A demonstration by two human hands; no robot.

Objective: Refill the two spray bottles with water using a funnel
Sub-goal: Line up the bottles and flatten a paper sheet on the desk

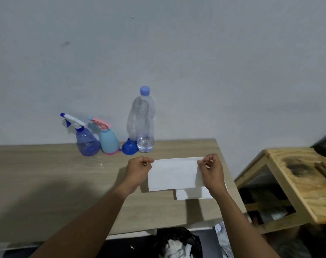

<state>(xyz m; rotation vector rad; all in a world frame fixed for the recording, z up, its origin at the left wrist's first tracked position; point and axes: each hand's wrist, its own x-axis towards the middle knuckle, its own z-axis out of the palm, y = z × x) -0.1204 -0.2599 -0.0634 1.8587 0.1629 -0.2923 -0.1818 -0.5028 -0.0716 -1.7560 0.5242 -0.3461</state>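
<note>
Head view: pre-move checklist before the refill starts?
1. Hands free: not ok. Left hand and right hand each pinch an edge of a white sheet.
2. Funnel reachable: ok, on the table between the pink-topped sprayer and the water bottle.
3. Sprayers opened: not ok, both the blue sprayer and the pink-topped one have their heads on.
4. Bottle cap off: not ok.
5. Water supply: ok, though only a low level shows.
6. Sprayers upright: blue one tilted, not ok.
</note>
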